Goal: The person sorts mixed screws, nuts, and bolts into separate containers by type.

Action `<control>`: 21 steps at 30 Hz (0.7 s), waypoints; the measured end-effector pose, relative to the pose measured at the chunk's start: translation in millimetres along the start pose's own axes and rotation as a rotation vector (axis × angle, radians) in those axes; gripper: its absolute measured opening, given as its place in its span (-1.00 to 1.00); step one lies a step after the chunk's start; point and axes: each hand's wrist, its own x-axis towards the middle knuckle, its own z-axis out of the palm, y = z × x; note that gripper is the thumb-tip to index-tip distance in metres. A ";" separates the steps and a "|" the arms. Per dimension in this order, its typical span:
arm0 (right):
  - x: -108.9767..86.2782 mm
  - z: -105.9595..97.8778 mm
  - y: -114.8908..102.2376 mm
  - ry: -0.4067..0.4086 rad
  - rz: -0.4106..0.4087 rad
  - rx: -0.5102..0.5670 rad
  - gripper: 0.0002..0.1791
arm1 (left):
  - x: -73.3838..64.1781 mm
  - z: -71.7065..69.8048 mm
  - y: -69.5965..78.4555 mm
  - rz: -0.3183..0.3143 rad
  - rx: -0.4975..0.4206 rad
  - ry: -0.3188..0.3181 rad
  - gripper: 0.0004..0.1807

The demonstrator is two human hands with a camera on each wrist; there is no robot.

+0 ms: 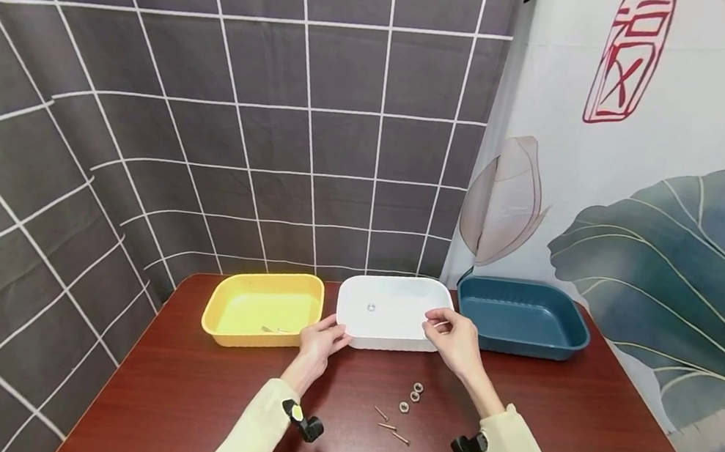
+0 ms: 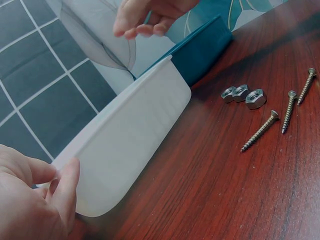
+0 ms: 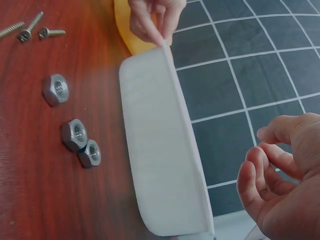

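My left hand (image 1: 318, 343) pinches the near left corner of a white tray (image 1: 391, 332) between thumb and fingers. A small metal nut (image 1: 371, 307) lies inside that tray. Over the tray's right side hovers my right hand (image 1: 454, 339), its fingers loosely bent; nothing shows between them in the right wrist view. On the table in front of the tray lie three hex nuts (image 2: 256, 99), two of them close together. Three brass-coloured screws (image 2: 260, 131) lie nearer to me.
A yellow tray (image 1: 215, 306) stands left of the white one, with small screw-like pieces (image 1: 275, 330) inside. On the right stands a dark blue tray (image 1: 522, 344). All rest along the back of the reddish-brown table (image 1: 186, 392), before a grey grid curtain (image 1: 338, 142).
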 end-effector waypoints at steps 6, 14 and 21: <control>-16.7 -5.6 0.9 -0.010 -0.011 0.033 -0.86 | -1.0 -0.4 -0.3 0.001 -0.001 -0.002 -0.49; -39.8 -7.8 11.6 -0.049 0.053 0.079 -0.83 | -0.8 -1.0 -1.7 -0.005 -0.002 -0.004 -0.50; -57.5 -5.8 20.9 -0.065 0.110 0.102 -0.80 | -1.1 -0.1 -0.4 0.007 0.008 -0.011 -0.52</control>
